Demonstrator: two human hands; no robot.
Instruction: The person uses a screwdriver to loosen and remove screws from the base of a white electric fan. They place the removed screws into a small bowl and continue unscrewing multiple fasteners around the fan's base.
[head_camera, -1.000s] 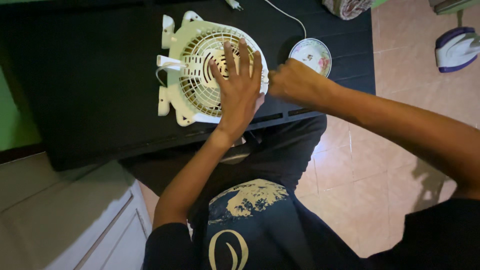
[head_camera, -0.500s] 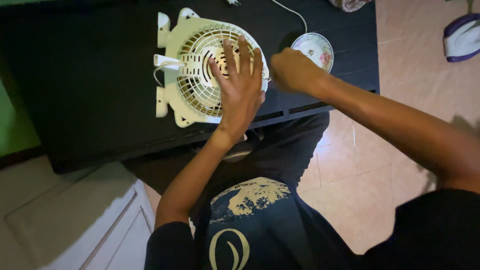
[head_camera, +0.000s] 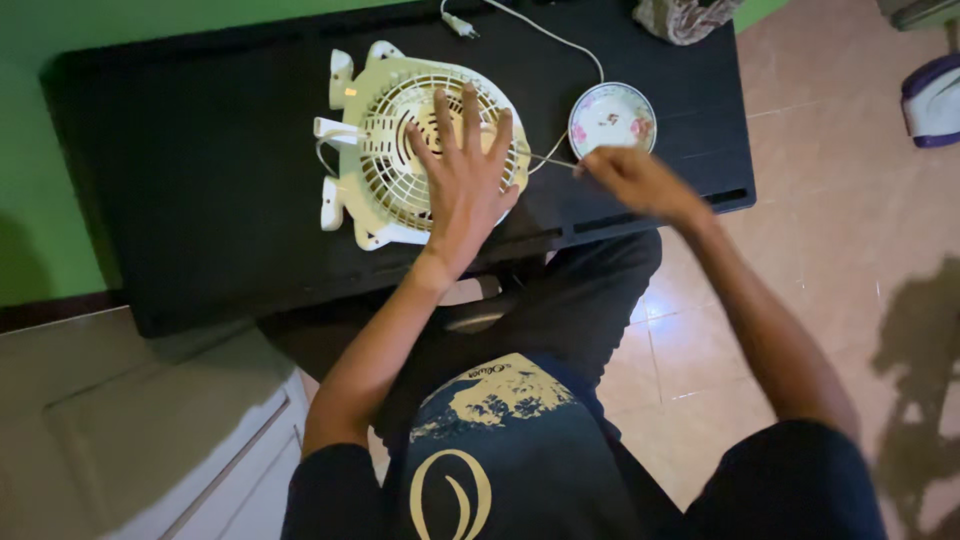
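From the head camera, the left hand (head_camera: 462, 175) lies flat with its fingers spread wide on the grille of a cream-white fan housing (head_camera: 385, 150), which rests face-up on the black desk (head_camera: 180, 180). The right hand (head_camera: 635, 180), just beside the fan and below a small flowered saucer (head_camera: 612, 117), has its fingers pinched shut on a thin screwdriver (head_camera: 550, 160) pointing toward the fan, while a white power cord (head_camera: 560, 40) runs along the desk's far edge

Light: dim, warm indoor.
Shadows: dark patch on floor tiles (head_camera: 770, 300) right of right hand (head_camera: 640, 185).
Blur: right hand smeared.
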